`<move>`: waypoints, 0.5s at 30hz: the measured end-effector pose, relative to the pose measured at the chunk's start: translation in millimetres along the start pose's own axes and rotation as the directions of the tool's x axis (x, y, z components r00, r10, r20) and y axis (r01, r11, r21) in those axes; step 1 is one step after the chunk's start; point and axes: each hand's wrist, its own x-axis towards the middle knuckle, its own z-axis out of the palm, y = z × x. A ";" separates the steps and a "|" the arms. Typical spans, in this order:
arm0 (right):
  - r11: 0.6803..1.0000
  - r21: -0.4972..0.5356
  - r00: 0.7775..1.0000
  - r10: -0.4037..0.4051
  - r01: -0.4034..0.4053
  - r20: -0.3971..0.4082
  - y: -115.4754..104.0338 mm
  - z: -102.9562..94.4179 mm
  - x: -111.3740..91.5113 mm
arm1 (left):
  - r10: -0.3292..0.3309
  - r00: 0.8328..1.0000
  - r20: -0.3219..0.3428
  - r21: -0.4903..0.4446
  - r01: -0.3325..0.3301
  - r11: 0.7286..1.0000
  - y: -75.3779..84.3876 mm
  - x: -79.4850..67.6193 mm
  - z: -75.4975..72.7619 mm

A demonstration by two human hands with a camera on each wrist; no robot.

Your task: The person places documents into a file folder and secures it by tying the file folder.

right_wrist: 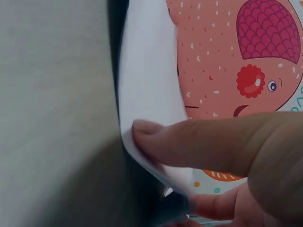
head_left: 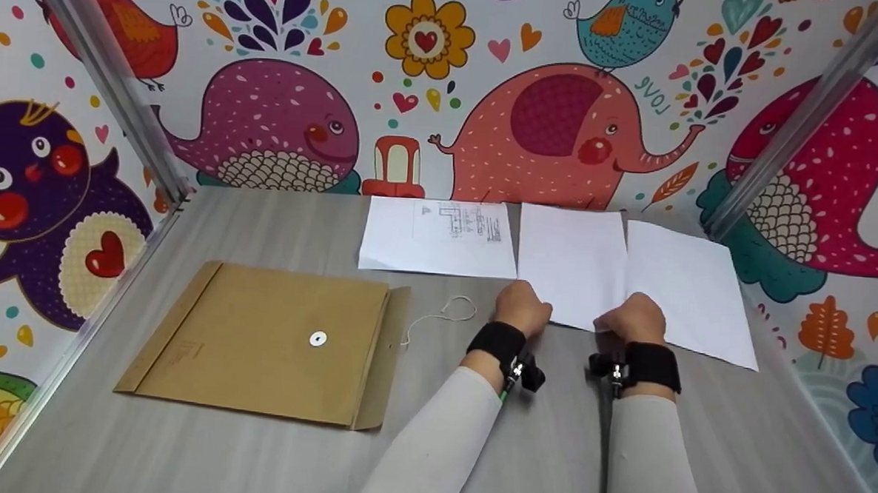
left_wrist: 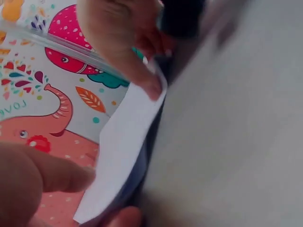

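Observation:
Between my two hands lies a white sheet of paper (head_left: 572,260), the middle one of a row at the back of the table. My left hand (head_left: 523,308) pinches its near left corner, thumb on top and a fingertip (left_wrist: 124,217) showing below the edge. At the near right corner my right hand (head_left: 637,318) pinches the same sheet, its thumb (right_wrist: 189,142) pressing on the upper face and the other fingers underneath. The sheet's near edge bows up off the table in both wrist views. Both wrists wear black straps.
Right of the middle sheet lies another blank sheet (head_left: 692,295); to its left, a sheet with a printed drawing (head_left: 432,239). A brown envelope (head_left: 257,335) with a white button closure lies on the left, with a loose white string (head_left: 442,317) beside it. Patterned walls enclose the table.

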 end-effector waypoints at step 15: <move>0.877 0.480 0.993 -0.024 -0.034 0.116 -3.0 -22.5 -2.8 | -0.063 0.998 -0.007 -0.124 0.062 0.990 1.7 -2.9 3.7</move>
